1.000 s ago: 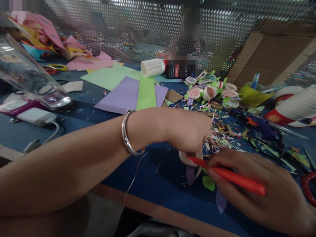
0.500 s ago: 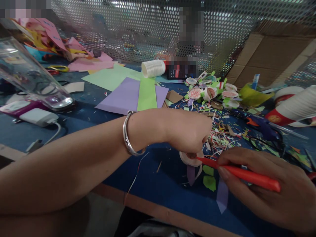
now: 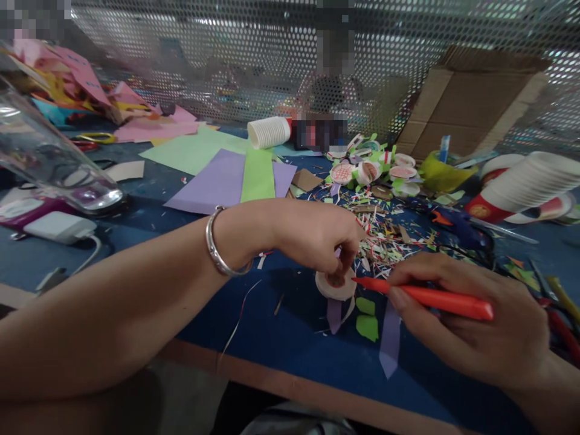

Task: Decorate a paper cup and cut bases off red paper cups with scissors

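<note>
My left hand (image 3: 312,235), with a silver bracelet on its wrist, bends its fingers down onto a small round white paper disc (image 3: 343,292) with a raised rim. Thumb and fingertips press together at its reddish-brown middle. A pointed purple paper strip (image 3: 334,316) sticks out below the disc. In my right hand (image 3: 475,326) is a red marker (image 3: 446,301), gripped between thumb and fingers. Its tip points left, at the disc's right edge; whether it touches I cannot tell. Near it lie green paper pieces (image 3: 367,328) and another purple strip (image 3: 390,344).
Paper shreds (image 3: 385,241) are heaped behind my hands, with several finished-looking discs (image 3: 367,172) beyond. Purple paper (image 3: 212,181) lies left of them. On the right are stacked paper cups (image 3: 530,181) and a blue glue gun (image 3: 466,229). A clear bottle (image 3: 90,175) leans at left.
The whole view has shifted a little left. My left hand has drawn back slightly, showing more of the disc. The marker tip has moved from over the disc to its right edge.
</note>
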`<state>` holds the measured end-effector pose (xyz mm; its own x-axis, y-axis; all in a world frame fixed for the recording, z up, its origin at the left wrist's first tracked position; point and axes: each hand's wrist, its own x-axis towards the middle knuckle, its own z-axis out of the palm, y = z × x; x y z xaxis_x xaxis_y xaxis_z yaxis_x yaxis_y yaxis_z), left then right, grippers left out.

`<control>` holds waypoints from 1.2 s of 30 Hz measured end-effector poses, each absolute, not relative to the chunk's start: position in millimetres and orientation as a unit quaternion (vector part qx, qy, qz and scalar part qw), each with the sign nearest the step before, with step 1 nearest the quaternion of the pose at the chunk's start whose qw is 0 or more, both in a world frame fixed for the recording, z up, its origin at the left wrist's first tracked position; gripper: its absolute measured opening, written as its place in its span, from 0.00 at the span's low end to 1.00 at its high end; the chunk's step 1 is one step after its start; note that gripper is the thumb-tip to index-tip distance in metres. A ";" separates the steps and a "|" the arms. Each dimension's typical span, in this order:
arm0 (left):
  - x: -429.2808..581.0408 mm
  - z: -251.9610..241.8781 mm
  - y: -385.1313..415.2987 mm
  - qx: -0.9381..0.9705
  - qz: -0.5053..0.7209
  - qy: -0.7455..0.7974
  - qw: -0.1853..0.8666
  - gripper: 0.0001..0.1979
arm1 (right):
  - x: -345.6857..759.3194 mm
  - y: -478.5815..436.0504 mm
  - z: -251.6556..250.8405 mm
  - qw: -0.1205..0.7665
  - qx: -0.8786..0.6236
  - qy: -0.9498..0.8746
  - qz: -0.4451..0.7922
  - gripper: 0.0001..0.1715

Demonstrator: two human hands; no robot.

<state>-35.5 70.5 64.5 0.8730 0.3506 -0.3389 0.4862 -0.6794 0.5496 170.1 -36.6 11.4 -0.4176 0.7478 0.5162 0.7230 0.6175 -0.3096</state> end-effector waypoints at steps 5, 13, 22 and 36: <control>-35.0 61.8 67.1 0.926 -0.091 0.226 0.289 0.08 | 171.9 -34.5 12.7 0.334 -0.432 -0.838 0.020 0.06; -37.3 53.8 57.6 0.928 -0.057 0.273 0.247 0.08 | 171.5 -33.0 13.2 0.334 -0.428 -0.839 0.044 0.07; -47.1 42.8 58.1 0.915 -0.015 0.281 0.290 0.03 | 170.1 -33.5 12.4 0.335 -0.440 -0.832 0.041 0.07; -48.1 34.4 63.0 0.908 -0.013 0.280 0.310 0.05 | 165.1 -29.5 7.5 0.336 -0.448 -0.826 0.064 0.06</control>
<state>-48.1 63.0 34.4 0.8427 0.5008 -0.1974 0.5170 -0.6507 0.5562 165.1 -29.5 7.5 -0.3729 0.7833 0.4973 0.6980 0.5900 -0.4059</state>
